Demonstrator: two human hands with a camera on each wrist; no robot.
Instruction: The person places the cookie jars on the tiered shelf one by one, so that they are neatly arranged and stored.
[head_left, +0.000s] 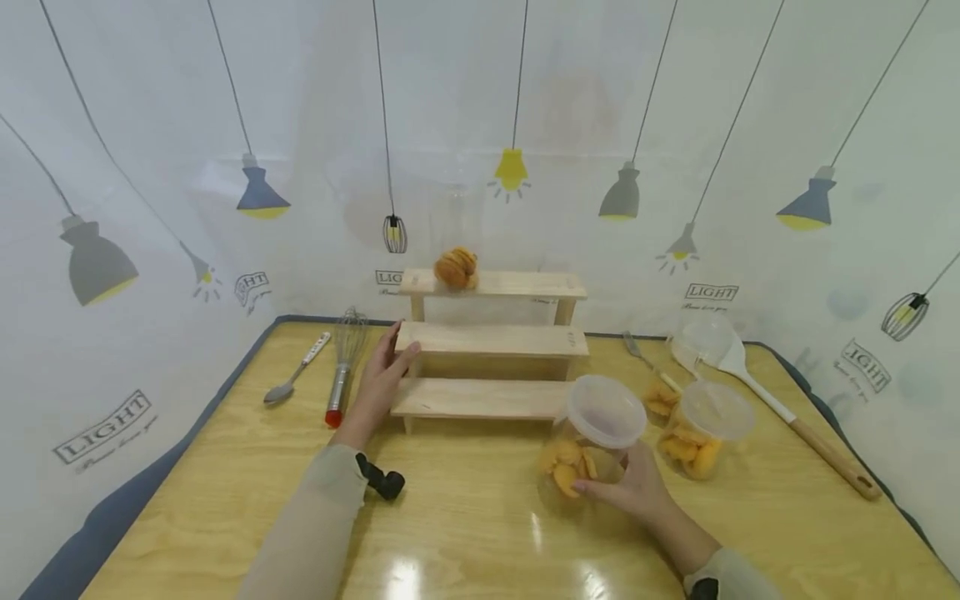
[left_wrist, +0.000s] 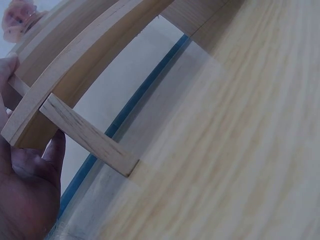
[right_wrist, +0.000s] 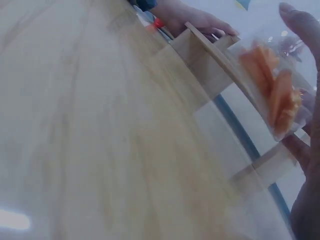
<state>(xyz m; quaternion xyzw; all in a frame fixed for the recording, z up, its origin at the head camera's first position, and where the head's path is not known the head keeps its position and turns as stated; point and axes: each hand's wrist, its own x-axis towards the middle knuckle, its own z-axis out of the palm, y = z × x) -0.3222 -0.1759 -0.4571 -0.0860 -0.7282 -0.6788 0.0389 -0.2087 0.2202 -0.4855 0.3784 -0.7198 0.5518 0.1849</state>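
A three-tier wooden stand (head_left: 491, 340) is on the table, its steps rising toward the back. My left hand (head_left: 382, 379) grips its left end around the middle tier, and the left wrist view shows fingers around a board (left_wrist: 82, 62). In my right hand (head_left: 637, 487) is a clear plastic jar (head_left: 606, 410) with a translucent lid, its lower part holding orange, chip-like pieces (head_left: 566, 467). The jar appears raised in front of the lowest tier's right end. From the right wrist view, thumb and fingers curl around the jar (right_wrist: 272, 90).
On the top tier sits a clear container of brown pieces (head_left: 456, 268). A spoon (head_left: 298, 371) and a whisk (head_left: 345, 362) lie left. To the right are another lidded jar (head_left: 701, 433), a fork (head_left: 648, 360), and a white spatula (head_left: 795, 425) with a wooden handle.
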